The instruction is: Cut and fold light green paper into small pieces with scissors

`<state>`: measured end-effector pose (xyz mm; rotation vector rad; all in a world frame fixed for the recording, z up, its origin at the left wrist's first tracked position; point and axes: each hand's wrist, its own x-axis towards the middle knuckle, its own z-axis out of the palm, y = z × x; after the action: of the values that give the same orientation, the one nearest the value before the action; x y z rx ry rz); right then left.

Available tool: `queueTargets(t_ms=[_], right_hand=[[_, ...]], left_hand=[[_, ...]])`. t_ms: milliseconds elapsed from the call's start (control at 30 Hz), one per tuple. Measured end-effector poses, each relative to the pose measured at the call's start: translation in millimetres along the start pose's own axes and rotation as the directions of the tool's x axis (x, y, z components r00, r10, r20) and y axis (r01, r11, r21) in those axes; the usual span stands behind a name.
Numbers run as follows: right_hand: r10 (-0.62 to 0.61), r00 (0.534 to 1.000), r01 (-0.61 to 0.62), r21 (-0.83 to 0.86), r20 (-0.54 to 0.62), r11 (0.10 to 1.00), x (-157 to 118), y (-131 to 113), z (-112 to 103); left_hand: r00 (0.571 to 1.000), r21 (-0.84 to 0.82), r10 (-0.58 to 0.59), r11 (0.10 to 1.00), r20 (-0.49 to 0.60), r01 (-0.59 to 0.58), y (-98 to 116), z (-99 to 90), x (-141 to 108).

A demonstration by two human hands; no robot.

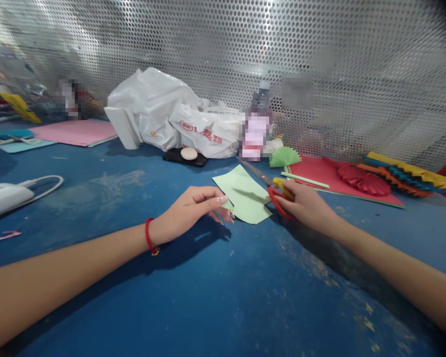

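My left hand [202, 206], with a red braided bracelet [148, 235] at its wrist, is closed at the left edge of a light green paper sheet [245, 196]. A small green corner shows between thumb and fingers; whether it is a separate piece I cannot tell. Through the handles of red and yellow scissors [280, 196] go the fingers of my right hand [306, 203]. The blades point away to the upper left, over the sheet's far right edge, and cast a shadow on it. The sheet has an uneven outline.
Behind stand white plastic bags [159, 109], a propped phone [256, 134] and a black flat item [186, 157]. To the right are a green paper fan [285, 156], red sheets [315, 171] and folded paper strips [412, 171]. Pink paper [78, 131] and a white cabled device [7, 196] lie left.
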<state>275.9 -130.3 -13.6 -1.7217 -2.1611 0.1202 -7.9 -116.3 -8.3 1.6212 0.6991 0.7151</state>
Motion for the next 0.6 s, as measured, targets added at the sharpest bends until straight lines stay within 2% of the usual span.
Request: queueTargets(t_ms=[33, 100, 200, 233, 300, 367, 433, 500, 600], right_hand=[[-0.025, 0.996, 0.007, -0.221, -0.082, 0.975, 2, 6, -3], [-0.068, 0.989, -0.008, -0.519, -0.129, 0.855, 2, 11, -9], [-0.087, 0.993, 0.005, -0.703, -0.082, 0.711, -6, 0, -13], [-0.127, 0.990, 0.036, -0.735, -0.069, 0.677, -10, -8, -12], [-0.274, 0.958, 0.122, -0.739, -0.088, 0.663, -18, -24, -7], [-0.428, 0.897, 0.243, -0.682, -0.113, 0.690, -24, -37, 0], [-0.506, 0.856, 0.338, -0.629, -0.104, 0.700, -26, -42, 6], [-0.491, 0.865, 0.336, -0.602, -0.108, 0.725, -24, -37, 10], [-0.358, 0.918, 0.230, -0.503, -0.173, 0.833, -15, -20, 13]], left_hand=[[1.000, 0.061, 0.001, 0.998, 0.007, -0.001, -2, 0.1, 1], [0.999, 0.143, -0.003, 0.990, 0.039, -0.003, -5, 0.8, 2], [0.997, 0.174, 0.016, 0.984, 0.074, -0.028, -5, 2.9, 2], [0.996, 0.178, 0.024, 0.983, 0.084, -0.038, -4, 3.8, 2], [0.994, 0.179, 0.029, 0.983, 0.105, -0.048, -3, 5.7, 1], [0.993, 0.163, 0.024, 0.986, 0.116, -0.043, -2, 8.1, -1], [0.992, 0.136, 0.014, 0.990, 0.123, -0.031, -2, 11.0, -5], [0.990, 0.130, 0.008, 0.991, 0.142, -0.027, -3, 13.9, -9], [0.984, 0.169, 0.031, 0.984, 0.174, -0.061, -3, 17.1, -14]])
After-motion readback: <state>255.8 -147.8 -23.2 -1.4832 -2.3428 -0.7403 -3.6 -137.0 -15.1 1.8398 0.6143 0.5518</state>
